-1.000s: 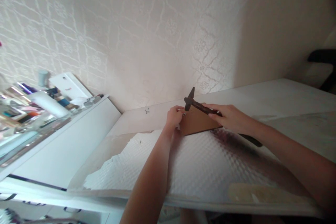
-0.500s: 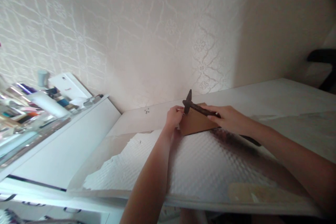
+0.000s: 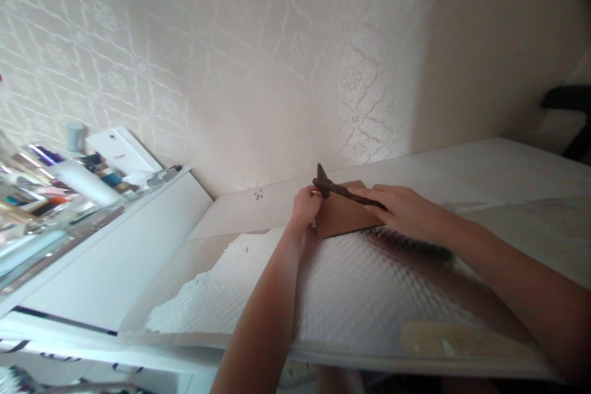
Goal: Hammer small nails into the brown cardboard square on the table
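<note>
My right hand [image 3: 401, 208] is wrapped round the handle of a dark, worn hammer [image 3: 348, 192]. The hammer's head is over the far left corner of a brown board [image 3: 344, 217], right beside my left fingers. At the board's left edge my left hand [image 3: 306, 204] is closed, its fingertips pinched together. The hammer head partly covers those fingertips, and what they hold is too small to make out. Beneath the board's near edge lies a white textured sheet [image 3: 341, 283].
Several tiny metal bits [image 3: 258, 194] lie on the white tabletop [image 3: 231, 212] near the patterned wall [image 3: 277, 74]. A white cabinet [image 3: 124, 246] at the left carries a jumble of bottles and a white box [image 3: 122, 151]. A dark chair part [image 3: 567, 101] shows far right.
The hammer's head has shifted left and its handle now lies flatter; the handle's end no longer shows past my right wrist. My left hand and the board stay in place.
</note>
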Tool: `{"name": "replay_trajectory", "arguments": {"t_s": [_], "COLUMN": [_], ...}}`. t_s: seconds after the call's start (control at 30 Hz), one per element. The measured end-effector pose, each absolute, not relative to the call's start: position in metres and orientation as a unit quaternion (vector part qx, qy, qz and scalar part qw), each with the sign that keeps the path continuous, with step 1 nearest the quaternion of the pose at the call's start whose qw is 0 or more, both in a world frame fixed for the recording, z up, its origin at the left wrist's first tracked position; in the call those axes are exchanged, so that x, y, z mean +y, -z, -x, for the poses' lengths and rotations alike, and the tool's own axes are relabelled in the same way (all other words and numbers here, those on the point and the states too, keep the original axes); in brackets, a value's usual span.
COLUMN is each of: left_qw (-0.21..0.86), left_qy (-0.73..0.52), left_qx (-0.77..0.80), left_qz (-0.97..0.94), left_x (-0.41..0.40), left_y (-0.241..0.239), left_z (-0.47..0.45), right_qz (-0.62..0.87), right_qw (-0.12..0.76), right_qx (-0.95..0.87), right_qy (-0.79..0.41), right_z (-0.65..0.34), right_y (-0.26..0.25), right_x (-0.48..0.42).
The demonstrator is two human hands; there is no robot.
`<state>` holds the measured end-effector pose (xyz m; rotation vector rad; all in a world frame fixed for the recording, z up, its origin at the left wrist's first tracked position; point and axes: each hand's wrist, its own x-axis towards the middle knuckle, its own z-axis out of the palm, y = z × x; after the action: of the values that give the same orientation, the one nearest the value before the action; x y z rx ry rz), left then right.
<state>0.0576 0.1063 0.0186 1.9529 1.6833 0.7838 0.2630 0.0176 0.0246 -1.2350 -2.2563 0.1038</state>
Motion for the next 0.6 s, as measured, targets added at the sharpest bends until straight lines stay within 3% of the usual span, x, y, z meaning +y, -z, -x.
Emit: {"name": "replay_trajectory", "arguments": {"t_s": [0.6], "left_qw": [0.222], "left_qy": [-0.286], "left_qx": [0.611], "left_qz": [-0.704], "left_x": [0.1062], "left_y": [-0.0187], "left_z": [-0.0581], "right_qz": [0.460], "right_qw": [0.301], "right_qx": [-0.835], "right_qy": [-0.019], "right_z": [-0.2664], "right_y": [-0.0228], "right_x": [0.0208]}}
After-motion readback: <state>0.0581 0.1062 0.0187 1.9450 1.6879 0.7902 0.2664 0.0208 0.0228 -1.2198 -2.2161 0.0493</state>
